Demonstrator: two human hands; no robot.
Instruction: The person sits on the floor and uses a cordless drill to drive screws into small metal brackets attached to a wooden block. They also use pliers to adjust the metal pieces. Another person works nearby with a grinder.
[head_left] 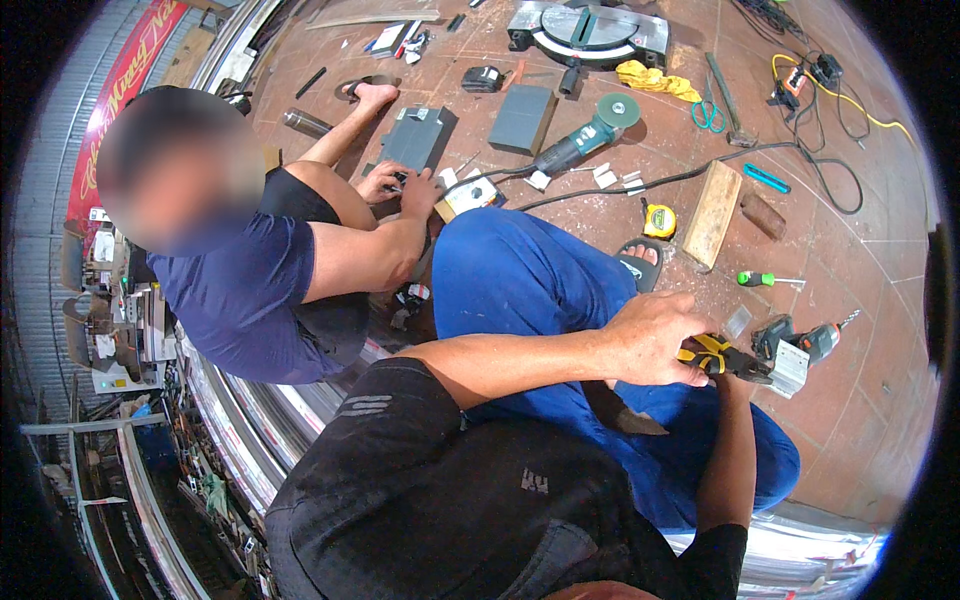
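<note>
My left hand [655, 335] is closed around the yellow-and-black handles of a pair of pliers [712, 352]. The jaws of the pliers point right and meet a short silver piece of metal profile [789, 371]. My right hand [733, 386] comes up from below, close under the jaws, and appears to hold the metal piece; its fingers are mostly hidden behind the pliers. Just beyond the piece, a cordless drill [822, 342] with a bit fitted lies on the floor. A small clear plastic bag or piece [738, 322] lies near my left hand.
A co-worker [240, 270] crouches at left, hands at a dark box [418, 138]. Across the tiled floor [860, 290] lie an angle grinder [590, 135], its trailing cable [650, 188], a wood block [712, 215], a tape measure [659, 221], a green screwdriver [757, 279] and a mitre saw base [588, 35].
</note>
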